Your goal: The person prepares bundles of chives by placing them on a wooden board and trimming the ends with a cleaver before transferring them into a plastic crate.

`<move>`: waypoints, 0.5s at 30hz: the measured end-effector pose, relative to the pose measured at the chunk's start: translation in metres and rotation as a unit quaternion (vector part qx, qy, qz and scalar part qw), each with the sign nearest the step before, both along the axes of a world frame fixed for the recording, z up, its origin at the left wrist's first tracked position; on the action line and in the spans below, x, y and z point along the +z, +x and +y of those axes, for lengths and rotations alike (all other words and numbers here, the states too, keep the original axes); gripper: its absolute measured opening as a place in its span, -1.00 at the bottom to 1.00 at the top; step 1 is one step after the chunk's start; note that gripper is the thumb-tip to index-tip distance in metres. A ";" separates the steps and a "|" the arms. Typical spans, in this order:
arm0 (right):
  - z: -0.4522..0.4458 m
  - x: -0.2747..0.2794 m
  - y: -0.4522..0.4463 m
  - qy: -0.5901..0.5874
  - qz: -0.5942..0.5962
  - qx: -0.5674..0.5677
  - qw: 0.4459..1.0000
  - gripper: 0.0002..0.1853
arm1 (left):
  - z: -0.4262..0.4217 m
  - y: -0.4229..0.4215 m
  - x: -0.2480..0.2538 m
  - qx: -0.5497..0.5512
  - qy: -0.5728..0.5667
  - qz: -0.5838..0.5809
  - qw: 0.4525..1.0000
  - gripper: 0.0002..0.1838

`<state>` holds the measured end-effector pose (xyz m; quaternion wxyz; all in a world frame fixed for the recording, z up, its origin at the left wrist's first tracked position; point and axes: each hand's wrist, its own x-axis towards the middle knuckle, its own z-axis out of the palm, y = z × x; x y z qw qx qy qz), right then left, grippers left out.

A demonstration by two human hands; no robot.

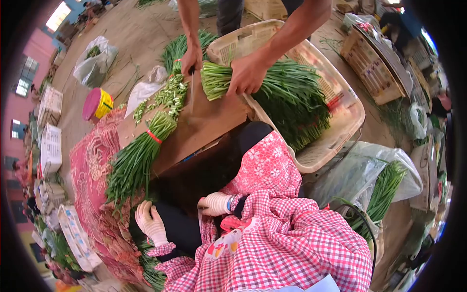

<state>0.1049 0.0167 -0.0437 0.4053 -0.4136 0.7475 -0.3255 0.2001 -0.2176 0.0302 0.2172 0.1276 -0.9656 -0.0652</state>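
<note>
My left hand [150,220], in a striped glove, is beside the leafy end of a green bundle tied with a red band [154,136]; its fingers are apart and hold nothing visible. My right hand [214,204], gloved too, rests at the edge of my checked clothing with its fingers curled; what they hold, if anything, is hidden. Across the brown board [214,117], a co-worker's one hand [191,59] grips a knife [191,92], and the other [248,75] presses a bundle of greens [215,80]. Cut stem pieces [172,95] lie on the board.
A cream plastic basket [348,100] holding greens stands beyond the board at the right. Clear plastic bags with greens [384,194] lie at the right. A yellow and pink bucket [98,104] and a red patterned cloth [87,160] are at the left.
</note>
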 end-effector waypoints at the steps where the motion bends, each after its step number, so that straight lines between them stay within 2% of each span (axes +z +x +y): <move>1: 0.000 -0.001 0.000 -0.003 0.004 -0.001 1.000 -0.63 | 0.000 -0.001 -0.001 0.008 0.007 0.014 1.000 -0.84; 15: 0.001 0.006 -0.004 0.021 -0.039 0.012 0.999 -0.60 | -0.002 -0.002 0.000 0.021 0.013 0.026 0.999 -0.81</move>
